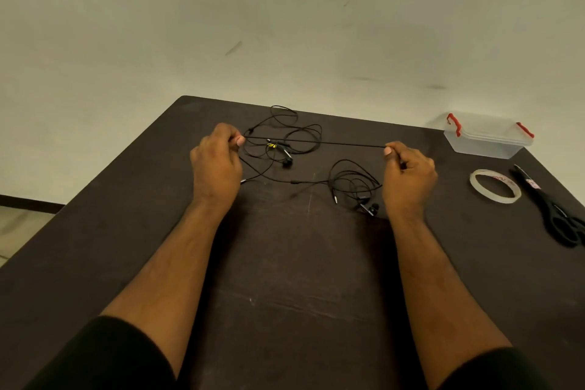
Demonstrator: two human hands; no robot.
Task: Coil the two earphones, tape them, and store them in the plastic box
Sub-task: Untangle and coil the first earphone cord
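Earphone cable (pixel 316 143): stretched taut above the desk (pixel 285 263), pinched at each end by left hand (pixel 217 161) and right hand (pixel 408 171). Second earphone (pixel 354 184): loose heap, near right. Plastic box (pixel 487 139): far right. Risk: trailing slack likely snags the heaps, knotting both.

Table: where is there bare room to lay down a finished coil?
Bare table lies between the forearms, near of both cable tangles, and along the left side beyond the left hand. Crowded: the far earphones, the near earphones, and the right edge with plastic box, tape roll, scissors.
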